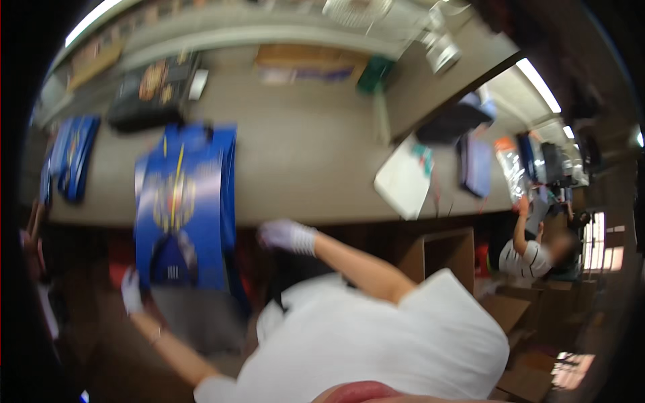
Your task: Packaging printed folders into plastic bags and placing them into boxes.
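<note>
A large glossy blue printed bag [191, 201], with a round emblem and a yellow strip, lies partly on the grey table and hangs over its front edge. At its lower left corner is my left hand [131, 294] in a white glove, closed on the bag's edge; the fingertips are partly hidden. My right hand [289, 237], in a pale glove with a ribbed cuff, is apart from the bag, to its right by the table's front edge. Its fingers are smeared by motion, and nothing shows clearly in them.
Behind the bag lies a black printed case [151, 91]; more blue bags [75, 158] are at the left. A white sheet [405, 176] lies to the right, below a slanting grey panel [443, 80]. An open cardboard box [447, 258] stands under the table. Another person [527, 255] works farther right.
</note>
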Demonstrator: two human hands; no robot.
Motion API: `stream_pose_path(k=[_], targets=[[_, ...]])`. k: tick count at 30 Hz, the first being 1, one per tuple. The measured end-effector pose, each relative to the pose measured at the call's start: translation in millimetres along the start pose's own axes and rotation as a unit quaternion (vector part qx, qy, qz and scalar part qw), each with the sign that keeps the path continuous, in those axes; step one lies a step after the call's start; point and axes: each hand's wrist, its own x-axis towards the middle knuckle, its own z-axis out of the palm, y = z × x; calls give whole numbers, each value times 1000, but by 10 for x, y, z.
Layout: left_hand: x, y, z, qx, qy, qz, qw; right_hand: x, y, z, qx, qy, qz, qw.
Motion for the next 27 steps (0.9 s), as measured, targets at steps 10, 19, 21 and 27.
stream_pose_path(k=[10, 19, 21, 27], targets=[[392, 2064, -19, -57, 91, 184, 977, -2910, -1826, -2971, -240, 505, -57, 827], [-437, 4315, 1431, -190, -47, 288, 937, -4092, -3143, -5842, -750, 515, 74, 408], [-532, 4461, 1729, -179, -46, 313, 931, -4210, -3070, -6489, -767, 498, 119, 386], [-1122, 4910, 2355, -165, -76, 313, 932, -4017, -2955, -7062, -738, 434, 218, 469]])
